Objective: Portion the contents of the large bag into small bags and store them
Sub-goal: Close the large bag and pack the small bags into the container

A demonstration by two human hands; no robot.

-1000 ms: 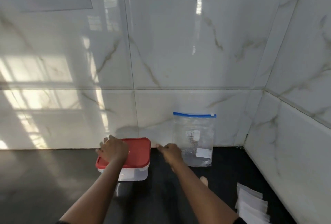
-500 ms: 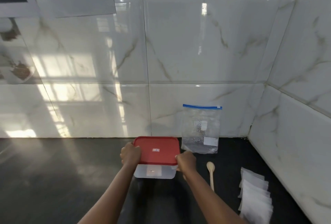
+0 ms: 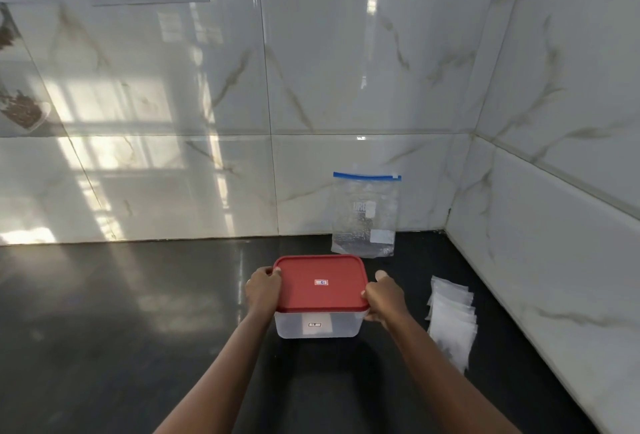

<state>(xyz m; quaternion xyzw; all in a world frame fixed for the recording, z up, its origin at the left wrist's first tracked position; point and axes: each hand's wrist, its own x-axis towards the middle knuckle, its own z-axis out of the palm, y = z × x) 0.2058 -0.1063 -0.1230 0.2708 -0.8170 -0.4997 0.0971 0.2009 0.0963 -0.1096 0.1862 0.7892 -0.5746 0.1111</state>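
A person's left hand (image 3: 264, 289) and right hand (image 3: 385, 298) gripped opposite edges of a red lid (image 3: 320, 283) on a translucent plastic container (image 3: 318, 324) standing on a dark countertop (image 3: 121, 329); small labels on lid and container were too small to read; behind it, a clear zip bag (image 3: 364, 215) with a blue seal leaned against the marble-tiled wall (image 3: 346, 69), its print partly reading "UR"; a stack of small bags (image 3: 452, 322) lay to the right, apart from the container.

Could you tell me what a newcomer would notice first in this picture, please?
The red lid of a clear container stands out at centre, gripped by the left hand and right hand. Behind it, a blue-topped large bag leans on the wall; small bags lie to the right.
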